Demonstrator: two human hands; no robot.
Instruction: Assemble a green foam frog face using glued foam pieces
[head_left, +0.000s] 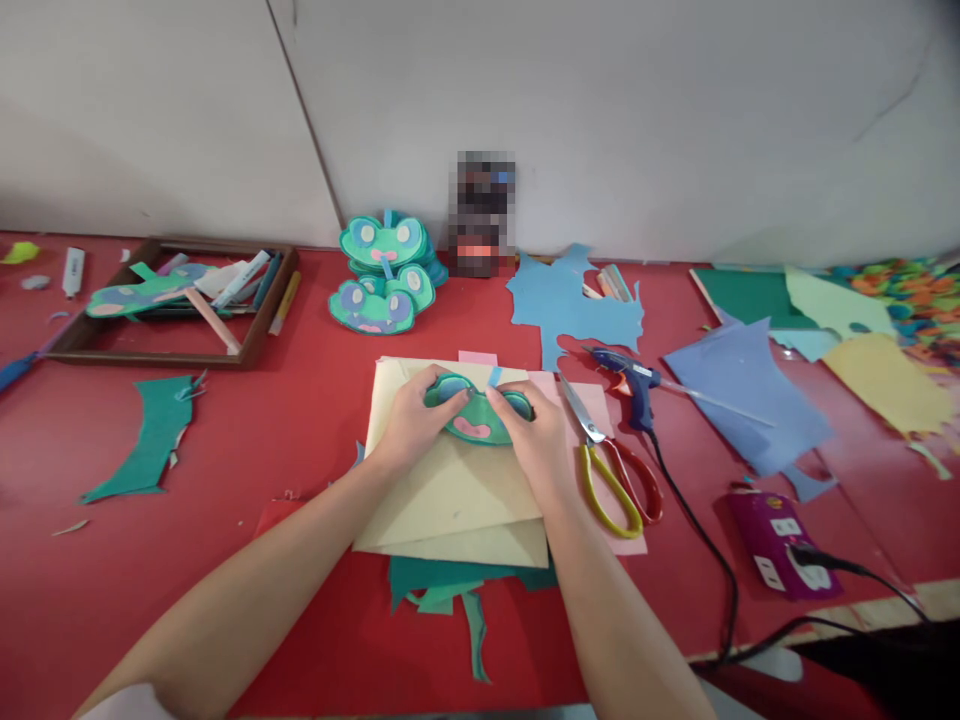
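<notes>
Both hands grip a green felt frog face (480,418) with blue eye patches and a pink mouth. My left hand (421,415) has its thumb on the left eye patch, its fingers behind the edge. Over the right side, my right hand (536,425) presses its thumb near a small blue tab (495,376) at the top middle. Under the frog face lies a stack of cream felt sheets (450,500). Scissors (607,465) with one yellow and one red handle rest just right of my right hand, on pink felt (626,545).
Several finished-looking frog faces (384,270) are piled by the wall. A brown tray (262,335) of markers stands at left. A glue gun (634,385), its cord, blue felt (577,300) and a purple power strip (780,540) occupy the right. A blurred-out dark object (484,215) leans on the wall.
</notes>
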